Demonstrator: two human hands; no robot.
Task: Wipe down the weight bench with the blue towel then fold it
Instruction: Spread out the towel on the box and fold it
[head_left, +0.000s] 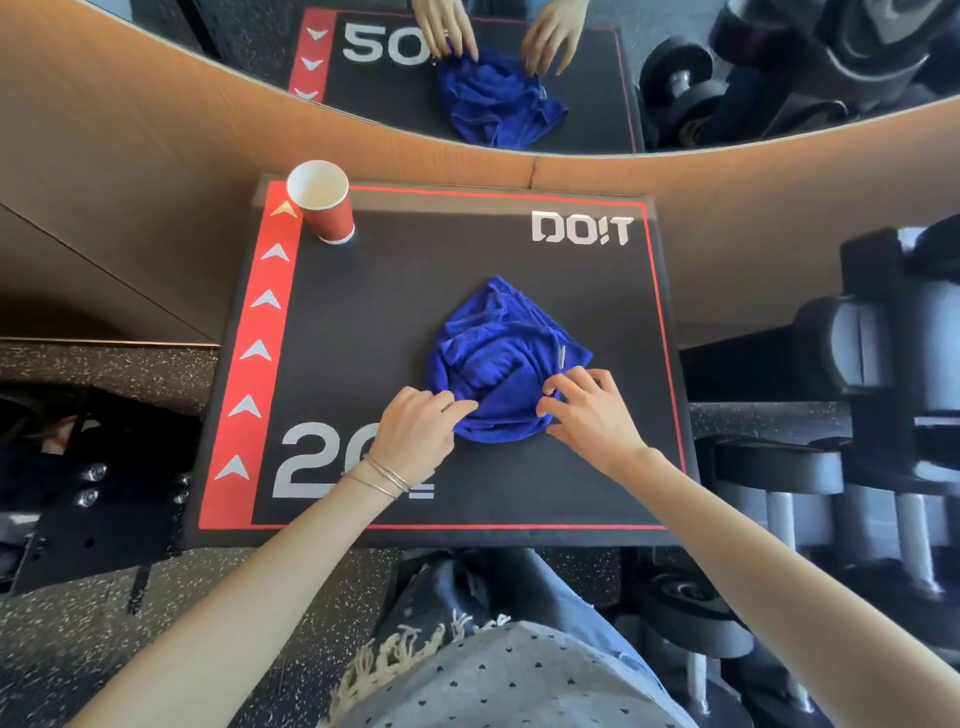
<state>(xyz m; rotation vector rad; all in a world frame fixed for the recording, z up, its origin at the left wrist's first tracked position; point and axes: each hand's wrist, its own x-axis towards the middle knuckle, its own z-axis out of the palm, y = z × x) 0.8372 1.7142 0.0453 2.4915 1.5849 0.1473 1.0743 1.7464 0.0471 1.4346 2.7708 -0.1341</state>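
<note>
The blue towel (498, 358) lies crumpled in a heap near the middle of the black padded bench top (363, 322), which has a red border, white arrows and the words "DO!T" and "20". My left hand (418, 428) pinches the towel's near left edge with curled fingers. My right hand (587, 408) pinches the near right edge, close to a small white tag. Both hands sit at the towel's front side, wrists toward me.
A red paper cup (324, 202) stands upright at the bench's far left corner. A mirror (519, 73) behind a curved wooden ledge reflects the towel and hands. Black dumbbells (857, 415) fill a rack on the right. Speckled rubber floor lies on the left.
</note>
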